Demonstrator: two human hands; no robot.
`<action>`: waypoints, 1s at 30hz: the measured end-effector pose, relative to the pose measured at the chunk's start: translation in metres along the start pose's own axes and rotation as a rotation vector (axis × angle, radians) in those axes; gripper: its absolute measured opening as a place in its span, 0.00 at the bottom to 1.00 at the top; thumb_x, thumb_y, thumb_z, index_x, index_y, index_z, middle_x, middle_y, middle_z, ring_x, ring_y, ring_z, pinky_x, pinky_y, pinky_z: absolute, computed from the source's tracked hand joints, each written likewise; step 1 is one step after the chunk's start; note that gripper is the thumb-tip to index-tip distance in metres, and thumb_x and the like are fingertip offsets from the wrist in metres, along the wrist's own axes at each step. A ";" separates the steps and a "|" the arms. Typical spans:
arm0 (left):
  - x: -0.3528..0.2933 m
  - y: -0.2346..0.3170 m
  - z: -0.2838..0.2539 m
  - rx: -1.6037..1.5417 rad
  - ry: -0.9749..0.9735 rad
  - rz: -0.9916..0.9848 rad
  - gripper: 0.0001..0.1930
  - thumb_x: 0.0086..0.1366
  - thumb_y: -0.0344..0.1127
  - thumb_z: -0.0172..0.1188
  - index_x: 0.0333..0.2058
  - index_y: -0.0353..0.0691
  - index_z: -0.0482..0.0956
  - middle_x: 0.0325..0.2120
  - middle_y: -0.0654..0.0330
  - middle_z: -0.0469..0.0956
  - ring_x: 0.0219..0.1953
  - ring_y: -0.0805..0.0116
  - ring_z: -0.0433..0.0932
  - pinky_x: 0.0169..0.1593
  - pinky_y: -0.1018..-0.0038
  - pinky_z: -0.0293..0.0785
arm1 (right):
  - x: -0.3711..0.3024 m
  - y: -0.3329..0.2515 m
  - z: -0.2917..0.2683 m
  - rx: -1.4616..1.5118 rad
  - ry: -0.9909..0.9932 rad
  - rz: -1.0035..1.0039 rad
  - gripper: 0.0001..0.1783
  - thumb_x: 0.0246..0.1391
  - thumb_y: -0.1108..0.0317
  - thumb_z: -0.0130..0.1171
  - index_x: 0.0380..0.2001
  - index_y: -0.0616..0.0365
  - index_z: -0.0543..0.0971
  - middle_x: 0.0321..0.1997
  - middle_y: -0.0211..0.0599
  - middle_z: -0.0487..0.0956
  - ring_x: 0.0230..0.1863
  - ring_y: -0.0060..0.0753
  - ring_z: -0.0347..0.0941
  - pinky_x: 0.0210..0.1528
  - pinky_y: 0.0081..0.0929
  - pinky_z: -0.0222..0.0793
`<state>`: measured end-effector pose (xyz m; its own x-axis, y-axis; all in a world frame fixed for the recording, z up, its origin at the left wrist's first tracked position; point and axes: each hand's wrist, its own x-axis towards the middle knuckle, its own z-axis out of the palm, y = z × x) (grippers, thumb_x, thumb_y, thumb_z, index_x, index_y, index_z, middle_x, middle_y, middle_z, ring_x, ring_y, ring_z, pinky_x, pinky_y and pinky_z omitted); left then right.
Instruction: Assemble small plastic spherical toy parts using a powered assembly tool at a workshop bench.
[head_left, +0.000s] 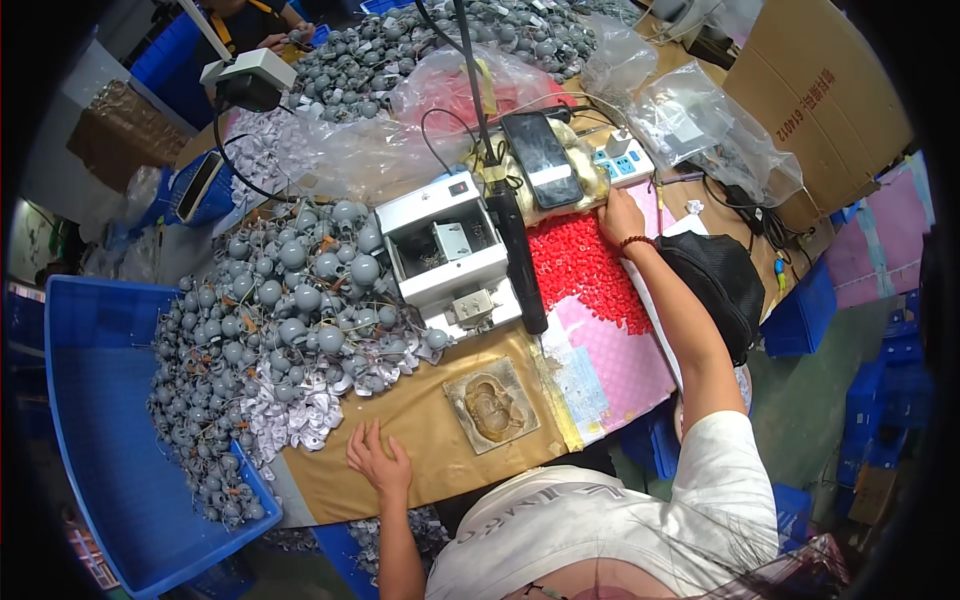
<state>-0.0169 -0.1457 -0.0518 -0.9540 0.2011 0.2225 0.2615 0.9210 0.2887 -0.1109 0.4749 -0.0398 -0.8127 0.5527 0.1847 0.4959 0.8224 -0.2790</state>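
My left hand (378, 458) lies on the tan mat (350, 425) at the near side of the bench, fingers spread and holding nothing. To its right, a square mould block (492, 404) with a rounded hollow rests on the mat. My right arm stretches far forward. At its end my right hand (622, 217) is closed, beside the pile of small red pieces (580, 262) and just below the white power strip (622, 162). What its fingers hold, if anything, is hidden. A dark phone (542, 158) lies left of that hand on a pale yellowish bundle.
Grey ball-shaped parts with wires (290, 290) are heaped at left beside a blue bin (110, 430). A white metal box device (445, 250) stands mid-bench. Behind are clear plastic bags (690, 110), a cardboard box (820, 100) and another person (255, 25). A black bag (710, 285) sits at right.
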 end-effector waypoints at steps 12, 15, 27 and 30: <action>-0.003 -0.002 0.001 0.042 0.000 0.007 0.23 0.61 0.37 0.57 0.56 0.42 0.76 0.58 0.48 0.69 0.62 0.45 0.63 0.64 0.48 0.54 | -0.068 -0.031 -0.023 0.024 -0.041 -0.188 0.11 0.59 0.63 0.54 0.35 0.61 0.78 0.37 0.51 0.78 0.40 0.56 0.76 0.43 0.50 0.74; -0.003 -0.002 0.003 0.043 -0.004 0.007 0.23 0.62 0.37 0.56 0.56 0.41 0.76 0.59 0.48 0.68 0.62 0.45 0.63 0.65 0.48 0.54 | -0.084 -0.037 -0.026 -0.028 -0.028 -0.252 0.08 0.56 0.66 0.55 0.32 0.60 0.78 0.33 0.48 0.78 0.37 0.53 0.77 0.41 0.51 0.73; -0.004 -0.005 0.003 0.048 -0.038 -0.006 0.23 0.64 0.38 0.55 0.58 0.42 0.74 0.61 0.49 0.68 0.64 0.45 0.62 0.65 0.47 0.52 | -0.171 -0.030 -0.082 0.380 0.197 -0.221 0.14 0.55 0.75 0.60 0.46 0.62 0.78 0.48 0.45 0.76 0.50 0.49 0.73 0.53 0.43 0.68; -0.004 -0.008 0.005 0.054 -0.028 0.012 0.23 0.64 0.37 0.55 0.58 0.42 0.74 0.61 0.50 0.68 0.64 0.45 0.62 0.66 0.47 0.52 | -0.204 -0.005 -0.086 0.348 0.230 -0.058 0.18 0.55 0.78 0.58 0.51 0.65 0.75 0.52 0.50 0.75 0.54 0.53 0.70 0.58 0.45 0.67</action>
<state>-0.0158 -0.1522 -0.0593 -0.9547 0.2212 0.1992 0.2658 0.9348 0.2355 0.0788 0.3698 0.0046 -0.7271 0.5553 0.4038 0.2867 0.7799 -0.5563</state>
